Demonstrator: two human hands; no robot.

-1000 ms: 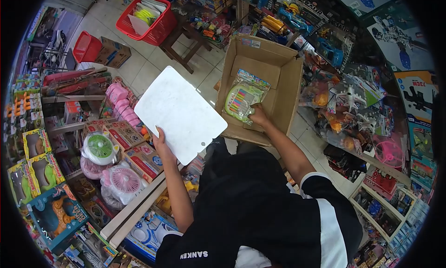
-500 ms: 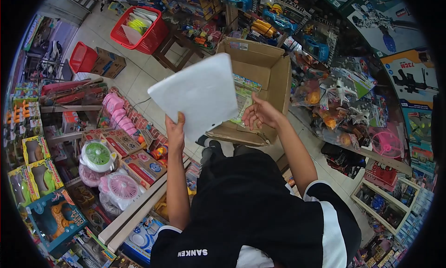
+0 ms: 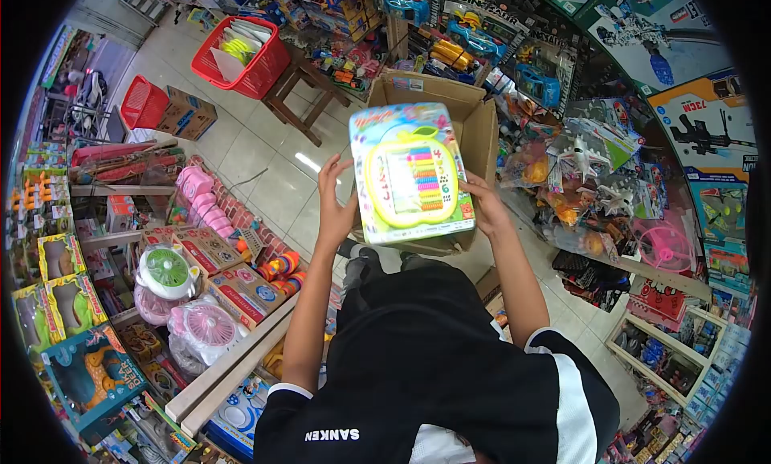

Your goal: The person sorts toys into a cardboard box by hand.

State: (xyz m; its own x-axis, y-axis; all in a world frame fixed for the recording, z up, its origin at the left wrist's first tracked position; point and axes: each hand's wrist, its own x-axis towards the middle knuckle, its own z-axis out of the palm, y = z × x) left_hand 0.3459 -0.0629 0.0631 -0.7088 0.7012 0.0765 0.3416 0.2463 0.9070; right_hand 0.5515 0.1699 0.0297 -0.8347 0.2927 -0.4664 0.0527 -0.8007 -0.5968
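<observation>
A flat toy package (image 3: pixel 414 175) with a yellow-green apple-shaped frame and rows of coloured beads faces up above the cardboard box (image 3: pixel 479 134). My right hand (image 3: pixel 488 208) grips its right edge, thumb on the front and the fingers partly hidden. At the left edge of the package my left hand (image 3: pixel 336 197) is open, its fingers spread and holding nothing. The package hides most of the inside of the box.
A red basket (image 3: pixel 255 72) with packets stands on a wooden stool (image 3: pixel 301 102). Nearer on the left are boxed fans (image 3: pixel 210 327) and a wooden shelf edge (image 3: pixel 233 367). Bagged toys (image 3: pixel 582 159) are piled at the right.
The package has turned from its plain white side to its colourful front. My right hand has taken hold of its right edge, and my left hand has let go.
</observation>
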